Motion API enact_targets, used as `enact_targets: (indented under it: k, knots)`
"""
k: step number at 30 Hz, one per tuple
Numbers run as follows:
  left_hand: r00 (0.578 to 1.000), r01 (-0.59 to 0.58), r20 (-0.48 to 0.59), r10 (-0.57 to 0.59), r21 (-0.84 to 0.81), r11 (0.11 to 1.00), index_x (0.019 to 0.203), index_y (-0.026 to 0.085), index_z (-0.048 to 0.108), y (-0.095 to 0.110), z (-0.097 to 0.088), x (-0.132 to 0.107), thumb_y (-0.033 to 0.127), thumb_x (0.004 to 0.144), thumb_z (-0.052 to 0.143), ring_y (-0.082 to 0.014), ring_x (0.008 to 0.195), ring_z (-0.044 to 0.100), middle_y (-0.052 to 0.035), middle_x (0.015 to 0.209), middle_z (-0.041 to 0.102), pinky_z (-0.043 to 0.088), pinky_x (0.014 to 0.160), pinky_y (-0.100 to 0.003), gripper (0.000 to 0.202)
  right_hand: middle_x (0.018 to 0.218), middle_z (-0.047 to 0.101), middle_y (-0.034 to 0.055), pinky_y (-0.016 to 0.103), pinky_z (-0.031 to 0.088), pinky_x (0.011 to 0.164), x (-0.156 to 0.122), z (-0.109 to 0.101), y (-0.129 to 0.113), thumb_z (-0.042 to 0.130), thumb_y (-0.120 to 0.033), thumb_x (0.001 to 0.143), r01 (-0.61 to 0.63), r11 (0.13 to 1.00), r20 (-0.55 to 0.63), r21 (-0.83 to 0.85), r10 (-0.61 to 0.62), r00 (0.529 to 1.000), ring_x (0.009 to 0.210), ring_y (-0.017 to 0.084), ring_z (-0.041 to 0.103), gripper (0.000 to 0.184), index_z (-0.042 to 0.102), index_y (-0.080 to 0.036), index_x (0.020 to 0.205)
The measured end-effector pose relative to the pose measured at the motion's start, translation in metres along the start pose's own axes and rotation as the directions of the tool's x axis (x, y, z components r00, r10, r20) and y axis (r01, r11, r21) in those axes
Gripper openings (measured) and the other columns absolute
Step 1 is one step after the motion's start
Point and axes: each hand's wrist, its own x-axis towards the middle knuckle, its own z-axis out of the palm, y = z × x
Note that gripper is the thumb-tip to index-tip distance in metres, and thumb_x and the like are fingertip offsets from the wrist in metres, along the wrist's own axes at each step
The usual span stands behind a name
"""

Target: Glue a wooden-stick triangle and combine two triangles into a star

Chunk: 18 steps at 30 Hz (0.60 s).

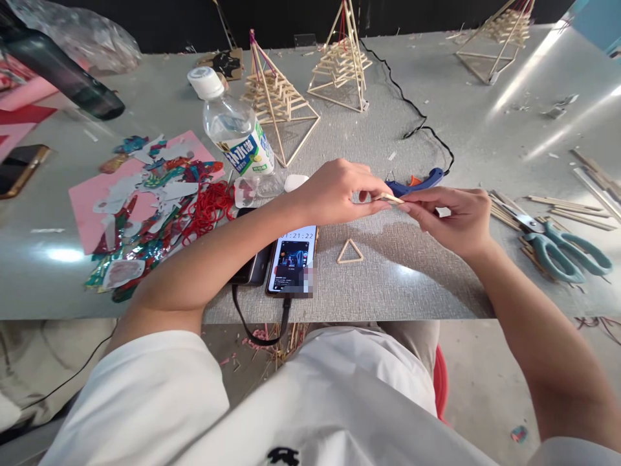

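My left hand (pixel 337 191) and my right hand (pixel 453 217) meet above the grey table (pixel 436 285), both pinching the same short thin wooden stick (pixel 389 198) between fingertips. A small triangle of glued sticks (pixel 350 252) lies flat on the table just below the hands. A blue hot glue gun (pixel 416 183) lies right behind the hands, its black cord (pixel 417 110) running to the back.
A phone (pixel 292 260) with a lit screen lies by my left forearm. A water bottle (pixel 235 133), red string and foil scraps on pink paper (pixel 145 200) fill the left. Teal scissors (pixel 565 249) and loose sticks (pixel 563 208) lie right. Three stick pyramids (pixel 342 61) stand behind.
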Motion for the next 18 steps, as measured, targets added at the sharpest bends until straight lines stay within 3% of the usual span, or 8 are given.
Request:
enact_targets:
  k: [6, 18]
  knots:
    - [1.0, 0.0, 0.01, 0.0, -0.018, 1.0, 0.124, 0.03, 0.091, 0.0019, -0.002, 0.0006, 0.033, 0.113, 0.076, -0.0171, 0.089, 0.078, -0.0013, 0.092, 0.085, 0.055, 0.089, -0.03, 0.019, 0.055, 0.066, -0.0082, 0.031, 0.054, 0.056, 0.0, 0.0, 0.0026, 0.093, -0.049, 0.103, 0.006, 1.0, 0.027, -0.007, -0.006, 1.0, 0.048, 0.013, 0.059, 0.017, 0.093, -0.034, 0.11]
    - [1.0, -0.015, 0.0, 0.015, -0.024, 1.0, 0.12, 0.028, 0.092, 0.0025, 0.0009, 0.0002, 0.042, 0.113, 0.078, -0.017, 0.084, 0.076, -0.0018, 0.09, 0.083, 0.054, 0.086, -0.031, 0.021, 0.062, 0.071, -0.0061, 0.031, 0.052, 0.053, -0.0001, -0.0016, 0.0012, 0.093, -0.044, 0.101, 0.026, 1.0, 0.034, 0.006, -0.026, 0.999, 0.048, 0.012, 0.056, 0.01, 0.093, -0.033, 0.103]
